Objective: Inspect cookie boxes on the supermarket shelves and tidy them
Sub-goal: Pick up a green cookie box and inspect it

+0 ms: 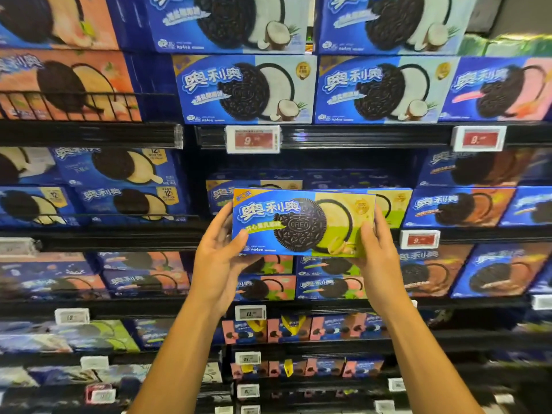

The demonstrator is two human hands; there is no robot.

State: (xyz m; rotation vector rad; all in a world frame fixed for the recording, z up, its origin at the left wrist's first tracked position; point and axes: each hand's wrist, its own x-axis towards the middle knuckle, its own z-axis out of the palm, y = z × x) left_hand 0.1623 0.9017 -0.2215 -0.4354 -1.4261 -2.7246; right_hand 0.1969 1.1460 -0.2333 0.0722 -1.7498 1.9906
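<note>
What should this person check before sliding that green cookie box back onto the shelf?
1. Firm hold: ok. The left hand and right hand grip the ends of the green cookie box.
2. Front facing out, upright: ok.
3. Matching row: ok. Other green boxes stand right behind it.
4. Free slot for it: cannot tell; the held box hides the gap.
5. Box undamaged: front looks ok; back cannot tell.
6. Price tag matches: cannot tell, too blurred.
</note>
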